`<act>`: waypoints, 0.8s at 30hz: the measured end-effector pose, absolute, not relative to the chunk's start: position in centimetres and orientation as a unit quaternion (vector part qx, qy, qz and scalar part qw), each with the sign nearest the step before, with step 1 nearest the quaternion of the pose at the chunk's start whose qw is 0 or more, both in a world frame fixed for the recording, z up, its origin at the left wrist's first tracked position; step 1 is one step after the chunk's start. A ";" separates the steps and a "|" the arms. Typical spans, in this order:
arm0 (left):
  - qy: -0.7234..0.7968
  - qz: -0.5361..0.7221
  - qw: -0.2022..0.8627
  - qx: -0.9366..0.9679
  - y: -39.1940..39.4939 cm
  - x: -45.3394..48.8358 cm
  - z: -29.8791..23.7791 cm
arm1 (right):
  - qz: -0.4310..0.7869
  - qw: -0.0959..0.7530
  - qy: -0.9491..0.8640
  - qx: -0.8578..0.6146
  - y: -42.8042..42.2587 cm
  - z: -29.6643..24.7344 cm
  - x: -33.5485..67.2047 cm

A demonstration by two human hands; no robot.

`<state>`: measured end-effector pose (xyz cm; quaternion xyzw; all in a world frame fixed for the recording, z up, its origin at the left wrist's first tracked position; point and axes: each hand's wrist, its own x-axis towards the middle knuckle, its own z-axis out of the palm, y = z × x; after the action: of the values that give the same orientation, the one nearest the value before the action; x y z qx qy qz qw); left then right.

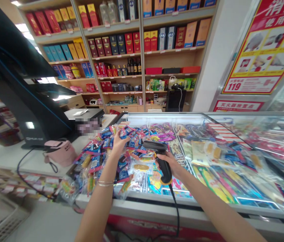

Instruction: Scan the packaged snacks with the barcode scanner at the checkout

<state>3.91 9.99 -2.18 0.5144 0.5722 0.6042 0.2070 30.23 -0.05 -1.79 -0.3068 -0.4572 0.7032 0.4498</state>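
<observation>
My right hand [168,162] is wrapped around the grip of a black barcode scanner [166,168] with yellow trim. The scanner's head points left over the heap, and its cable hangs down past the freezer's front edge. My left hand [119,143] reaches onto a heap of small wrapped snack packets [95,161], mostly blue and red with clear parts. Its thumb and fingers are spread apart and touch the packets at the far side of the heap; no packet is clearly gripped. The packets lie on the glass top of a chest freezer [154,203].
On the counter at left stand a black checkout terminal [41,111] and a pink cup [60,153]. Colourful frozen goods [215,181] show through the freezer's glass. Shelves [116,57] of boxes and bottles line the back wall. A white plastic basket [3,215] sits at lower left.
</observation>
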 end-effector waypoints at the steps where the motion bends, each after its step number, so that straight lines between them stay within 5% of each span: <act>1: 0.569 0.599 0.220 0.518 10.0 3.9 -2.2 | 0.700 0.449 -0.460 -0.311 -0.1 -1.8 30.2; 15: 0.677 0.405 -0.108 0.604 7.2 4.4 0.2 | 0.629 0.483 -0.507 -0.336 -0.4 -1.0 30.3; 24: 0.670 0.348 -0.144 0.639 7.2 4.5 0.3 | 0.578 0.456 -0.582 -0.345 -0.2 -1.2 30.4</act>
<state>4.51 7.21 0.30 0.6393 0.6704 0.3480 -0.1441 30.37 -0.24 -1.24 -0.3448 -0.5820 0.5780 0.4564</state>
